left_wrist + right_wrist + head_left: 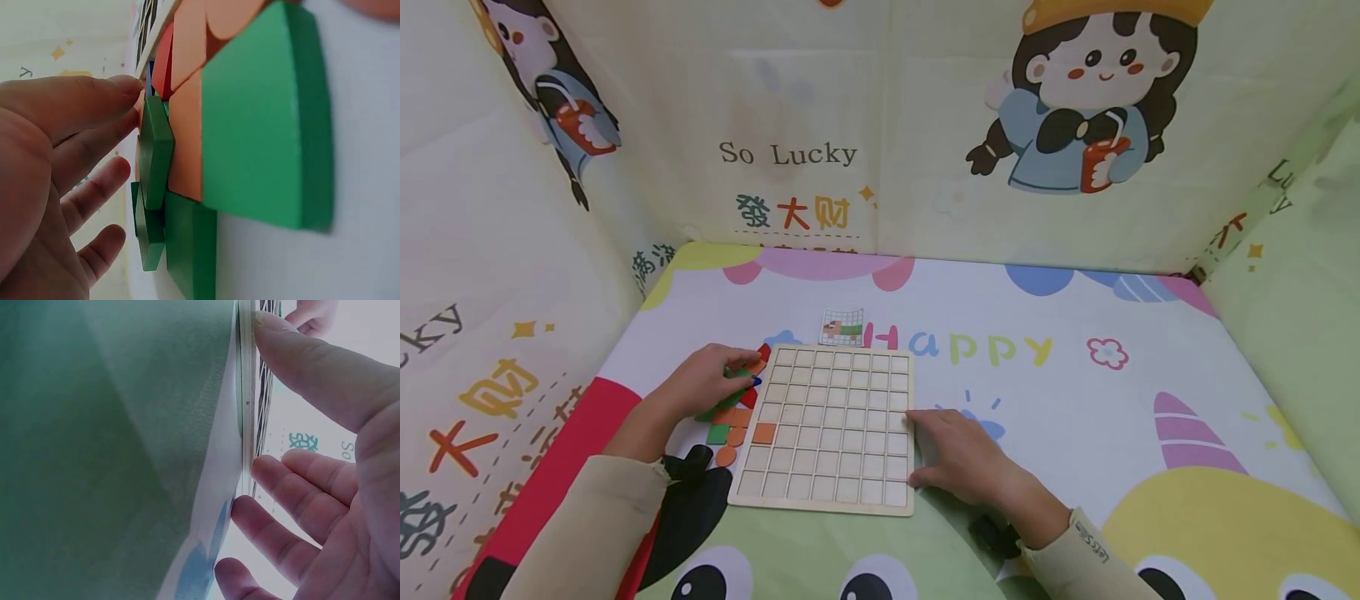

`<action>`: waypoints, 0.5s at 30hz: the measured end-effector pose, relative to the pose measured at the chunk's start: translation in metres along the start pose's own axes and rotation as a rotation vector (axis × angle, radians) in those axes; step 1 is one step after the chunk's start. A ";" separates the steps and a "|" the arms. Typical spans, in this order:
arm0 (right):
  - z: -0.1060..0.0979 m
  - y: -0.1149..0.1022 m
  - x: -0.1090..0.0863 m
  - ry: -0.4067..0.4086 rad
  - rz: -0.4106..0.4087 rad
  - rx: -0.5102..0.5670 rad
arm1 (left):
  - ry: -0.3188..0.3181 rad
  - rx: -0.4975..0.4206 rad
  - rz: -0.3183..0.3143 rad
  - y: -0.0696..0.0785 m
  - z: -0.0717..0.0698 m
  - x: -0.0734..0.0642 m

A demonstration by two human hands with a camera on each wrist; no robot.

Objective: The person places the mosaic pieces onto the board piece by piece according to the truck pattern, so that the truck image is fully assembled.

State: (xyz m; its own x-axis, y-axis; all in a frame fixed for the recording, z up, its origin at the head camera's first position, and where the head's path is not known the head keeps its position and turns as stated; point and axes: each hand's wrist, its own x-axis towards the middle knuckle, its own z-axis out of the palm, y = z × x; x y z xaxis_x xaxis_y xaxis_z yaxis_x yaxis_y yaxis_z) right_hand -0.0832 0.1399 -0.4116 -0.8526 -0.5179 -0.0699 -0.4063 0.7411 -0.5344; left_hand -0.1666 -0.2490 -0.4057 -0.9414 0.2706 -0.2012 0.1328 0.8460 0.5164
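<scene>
A wooden grid board lies flat, with an orange square in one cell at its left side. My left hand is over loose coloured pieces by the board's left edge. Its thumb tip is right at a small blue piece, which the thumb partly hides; the other fingers are loosely extended. Green pieces lie in an overlapping pile under that hand. At the board's right edge, my right hand rests its spread thumb and fingertips against the rim, seen edge-on in the right wrist view.
Beyond the board lies a small card with a gridded picture in colour. Orange rounds, a green square and red pieces sit along the board's left side. Printed cloth walls stand at the back and sides.
</scene>
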 end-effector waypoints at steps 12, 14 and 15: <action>-0.002 -0.002 0.000 -0.004 0.005 -0.003 | 0.090 -0.006 0.034 -0.001 -0.001 0.006; -0.002 -0.002 -0.001 -0.004 0.006 -0.002 | 0.102 -0.002 0.025 0.000 -0.001 0.007; -0.002 -0.002 -0.001 -0.004 0.007 -0.001 | 0.106 0.004 0.022 0.000 -0.001 0.008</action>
State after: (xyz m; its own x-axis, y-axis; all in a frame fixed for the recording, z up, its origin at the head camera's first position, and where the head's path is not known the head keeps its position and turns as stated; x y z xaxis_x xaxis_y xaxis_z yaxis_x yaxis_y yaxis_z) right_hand -0.0824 0.1395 -0.4083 -0.8539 -0.5146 -0.0773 -0.4007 0.7450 -0.5333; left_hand -0.1744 -0.2474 -0.4063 -0.9658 0.2388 -0.1006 0.1546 0.8424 0.5162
